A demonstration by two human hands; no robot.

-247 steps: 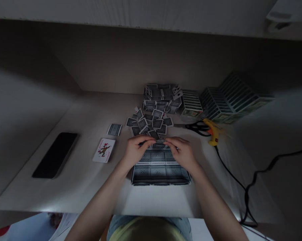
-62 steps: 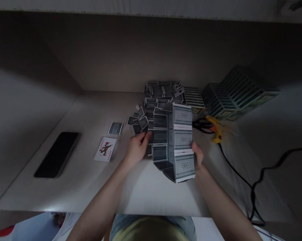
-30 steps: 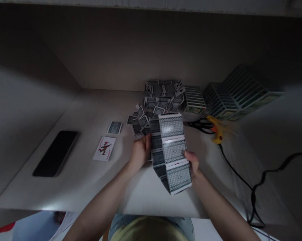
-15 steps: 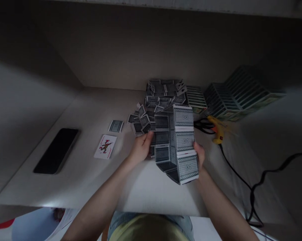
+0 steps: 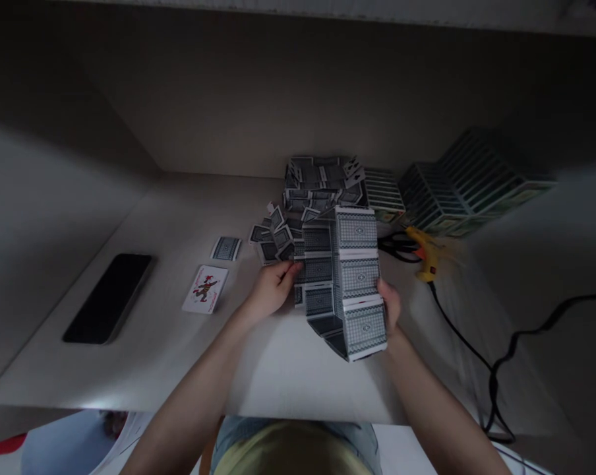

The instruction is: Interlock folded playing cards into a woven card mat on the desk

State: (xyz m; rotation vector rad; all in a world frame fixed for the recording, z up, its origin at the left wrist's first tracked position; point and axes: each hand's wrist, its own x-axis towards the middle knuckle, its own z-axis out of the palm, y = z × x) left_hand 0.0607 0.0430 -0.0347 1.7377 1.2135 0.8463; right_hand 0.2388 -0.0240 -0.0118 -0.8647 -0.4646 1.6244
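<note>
Both hands hold up a box-like structure of joined playing cards (image 5: 360,277), patterned backs outward and one side open. My left hand (image 5: 274,287) pinches its left edge between thumb and fingers. Round the right side my right hand (image 5: 389,305) is closed, its other fingers hidden behind the cards. Behind the left hand lies a pile of folded cards (image 5: 277,237). A single bent card (image 5: 225,248) rests face down to the left, with a joker card (image 5: 206,289) face up in front of it.
A black phone (image 5: 107,298) lies at the left. Against the back wall stands another card structure (image 5: 325,178), with stacked card blocks (image 5: 471,188) to its right. A yellow glue gun (image 5: 426,254) lies at the right, its black cable (image 5: 496,369) trailing over the table edge.
The whole view has shifted slightly. My left thumb and fingers sit a little differently on the left edge of the card structure; both hands keep their hold.
</note>
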